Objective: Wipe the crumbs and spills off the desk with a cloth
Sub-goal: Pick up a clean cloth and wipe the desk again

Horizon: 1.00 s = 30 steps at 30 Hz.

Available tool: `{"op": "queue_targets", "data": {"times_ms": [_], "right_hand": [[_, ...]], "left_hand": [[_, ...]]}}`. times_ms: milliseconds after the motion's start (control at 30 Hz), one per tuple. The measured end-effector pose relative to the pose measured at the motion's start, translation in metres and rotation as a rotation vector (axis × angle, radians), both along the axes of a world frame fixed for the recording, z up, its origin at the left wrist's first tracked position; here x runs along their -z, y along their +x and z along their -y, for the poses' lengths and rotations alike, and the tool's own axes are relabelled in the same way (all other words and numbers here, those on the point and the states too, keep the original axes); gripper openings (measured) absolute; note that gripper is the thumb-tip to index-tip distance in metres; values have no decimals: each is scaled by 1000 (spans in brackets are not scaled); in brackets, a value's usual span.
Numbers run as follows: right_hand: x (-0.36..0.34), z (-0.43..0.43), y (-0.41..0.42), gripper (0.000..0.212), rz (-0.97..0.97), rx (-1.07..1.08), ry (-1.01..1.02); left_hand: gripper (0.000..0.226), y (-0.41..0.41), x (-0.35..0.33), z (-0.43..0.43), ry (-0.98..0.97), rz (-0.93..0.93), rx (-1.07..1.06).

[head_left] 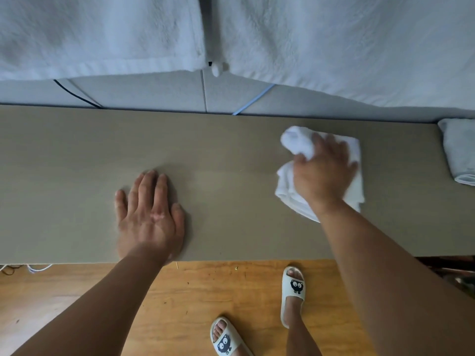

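Our left hand [150, 214] lay flat with straight fingers on the desk [231, 150], likely steadying us, while our right hand [325, 173], well apart, gripped the bunched white cloth [293, 140] under its palm to wipe.

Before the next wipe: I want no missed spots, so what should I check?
1. Grip: ok, right hand grips the white cloth on the desk.
2. Bracing: ok, left hand lies flat on the desk.
3. Path toward the left hand: ok, nothing shows between the hands.
4. Right end: ok, folded grey towel lies apart from the cloth.
5. Leftover crumbs: cannot tell, too small to see.
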State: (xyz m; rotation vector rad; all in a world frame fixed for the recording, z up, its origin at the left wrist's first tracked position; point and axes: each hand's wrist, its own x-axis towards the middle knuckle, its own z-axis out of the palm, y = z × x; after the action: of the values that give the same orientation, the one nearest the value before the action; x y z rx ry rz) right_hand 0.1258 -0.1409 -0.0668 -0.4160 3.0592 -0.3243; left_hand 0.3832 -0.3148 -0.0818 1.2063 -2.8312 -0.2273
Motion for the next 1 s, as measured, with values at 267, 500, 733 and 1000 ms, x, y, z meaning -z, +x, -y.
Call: {"op": "queue_targets", "data": {"times_ms": [267,500,733,1000], "right_hand": [[-6,40,131,63,10,-543,-62],[-4,-49,57,60,6,-301,-17],[-9,-180,21,57,-12,296,-43],[-3,-63,163,62,-28,133,-57]], "left_hand": [[63,4,2,3,-3,-83,13],[64,5,1,3,2,-99,23],[66,0,1,1,-5,-74,5],[67,2,5,5,25,-87,36]]}}
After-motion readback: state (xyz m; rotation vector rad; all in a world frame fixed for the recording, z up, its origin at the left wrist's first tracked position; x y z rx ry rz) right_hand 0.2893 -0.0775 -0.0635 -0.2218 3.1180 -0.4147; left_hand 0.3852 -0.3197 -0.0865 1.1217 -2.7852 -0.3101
